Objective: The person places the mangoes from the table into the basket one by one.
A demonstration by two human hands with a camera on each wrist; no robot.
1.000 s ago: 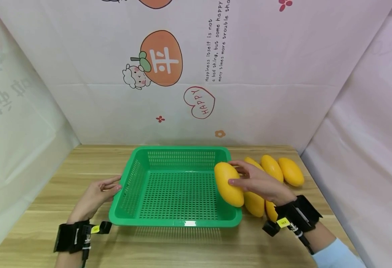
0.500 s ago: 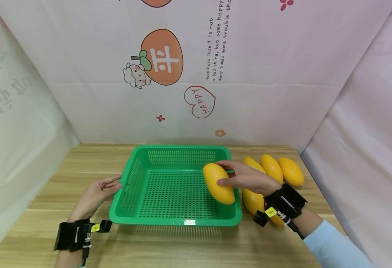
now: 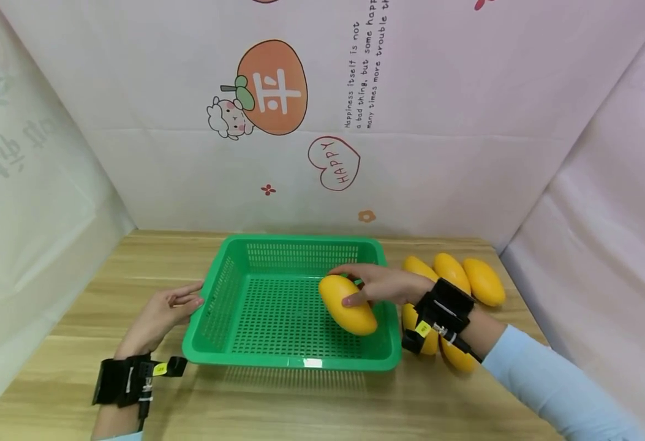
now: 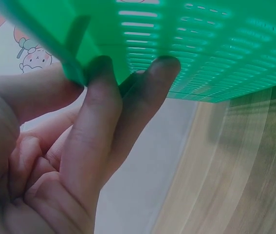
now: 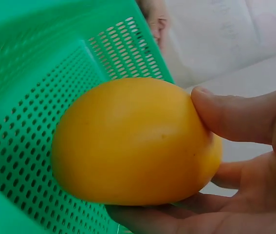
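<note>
Yellow mango (image 3: 344, 309) pinched in our right hand (image 3: 383, 283), over green basket (image 3: 245, 359), right side; our left hand (image 3: 159, 317) pinches left rim (image 3: 215, 266).

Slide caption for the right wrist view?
Right hand grips a yellow fruit over a green perforated basket, left hand at its far rim.

On the back cloth (image 3: 438, 184), a heart (image 3: 334, 163) reads "HAPPY"; lines (image 3: 359, 86) run "Happiness itself is not / a bad thing, but some happ / many times more trouble th", cut off above; an orange (image 3: 272, 87) bears one white character (image 3: 275, 92). Yellow tags (image 3: 160, 369) and left-cloth characters (image 3: 16, 150) are illegible.
</note>
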